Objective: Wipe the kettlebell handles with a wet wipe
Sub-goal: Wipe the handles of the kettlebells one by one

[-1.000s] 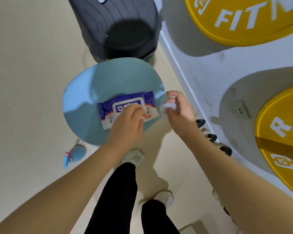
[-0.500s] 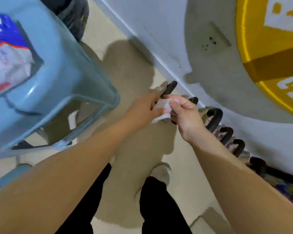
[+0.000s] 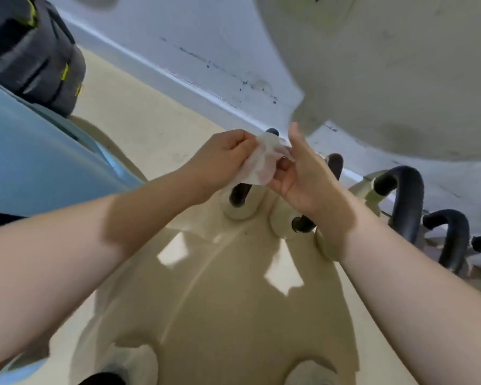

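Both hands hold one white wet wipe [image 3: 261,162] stretched between them, just above the nearest kettlebell handle [image 3: 239,194]. My left hand [image 3: 222,159] pinches the wipe's left edge with closed fingers. My right hand [image 3: 303,173] grips its right edge between thumb and fingers, the index finger raised. A row of black kettlebell handles runs along the wall to the right: one handle [image 3: 406,201] is large and arched, another handle [image 3: 450,237] lies farther off. The nearest handle's top is hidden behind the wipe and my hands.
A light blue stool [image 3: 39,159] stands at the left. A dark grey ribbed object with yellow marks [image 3: 31,54] sits at the top left. The white wall and its baseboard [image 3: 195,84] run diagonally behind the kettlebells. The beige floor [image 3: 206,301] lies below.
The view has dropped much closer to the kettlebells. My hands moved from the wipe pack on the stool down to the first handle, and the wipe is now spread between them.
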Available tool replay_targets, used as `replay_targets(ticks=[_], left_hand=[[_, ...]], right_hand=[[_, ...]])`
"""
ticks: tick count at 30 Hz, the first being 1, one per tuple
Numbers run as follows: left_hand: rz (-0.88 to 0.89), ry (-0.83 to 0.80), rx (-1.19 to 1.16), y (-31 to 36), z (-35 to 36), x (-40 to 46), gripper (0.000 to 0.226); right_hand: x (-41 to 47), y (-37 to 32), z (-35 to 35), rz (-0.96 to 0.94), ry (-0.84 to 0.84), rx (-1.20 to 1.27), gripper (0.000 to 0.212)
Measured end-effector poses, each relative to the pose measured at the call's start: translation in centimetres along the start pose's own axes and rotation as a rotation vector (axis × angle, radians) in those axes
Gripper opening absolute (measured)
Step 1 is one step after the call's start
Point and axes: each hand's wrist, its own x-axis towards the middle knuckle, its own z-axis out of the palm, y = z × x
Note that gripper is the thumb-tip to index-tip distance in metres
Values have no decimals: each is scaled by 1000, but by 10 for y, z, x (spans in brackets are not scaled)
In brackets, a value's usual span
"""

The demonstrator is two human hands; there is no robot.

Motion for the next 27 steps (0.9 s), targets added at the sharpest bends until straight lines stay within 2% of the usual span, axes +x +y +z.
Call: replay_targets(ticks=[2,4,6,8,10,12,14,17,19,20,21,23,24,26,27], left_hand=[[-9,30,9,17,1,-3,26],[-71,11,-28,29,5,-8,25],[-122,-11,-84,30,14,-11,31],[-20,43,95,24,22,-5,34],[89,139,256,16,21,6,25],[83,179,234,6,12,15,22],[6,206,217,-7,4,19,24],[-148,55,35,-27,-1,11,25],[-198,-70,-117,-36,-1,5,25],[-194,-105,-148,-41,-2,5,25],[-183,-137,-166,-44,-4,6,24],[-170,-202,-164,-50,-9,6,22],[-170,-222,-153,-52,-10,5,20],[-178,-222,-139,-57,-11,3,13],[-186,-210,-145,-60,-10,2,10]], right_hand=[[-14,0,7,78,-29,122,61],[-25,-1,5,187,-40,225,61],[-28,2,-1,273,-50,283,48],[-29,5,-6,277,-73,214,30],[-29,8,-11,270,-6,49,9],[-28,11,-14,207,164,-39,11],[-31,11,-11,51,340,-148,13],[-31,17,0,-320,500,-555,32],[-19,30,3,-432,545,-773,32],[-13,38,4,-447,540,-823,26],[-5,48,4,-402,533,-825,20],[1,64,7,-292,504,-741,34],[2,69,10,-245,469,-625,41],[0,79,17,-166,331,-391,42],[-2,82,19,-118,257,-355,44]])
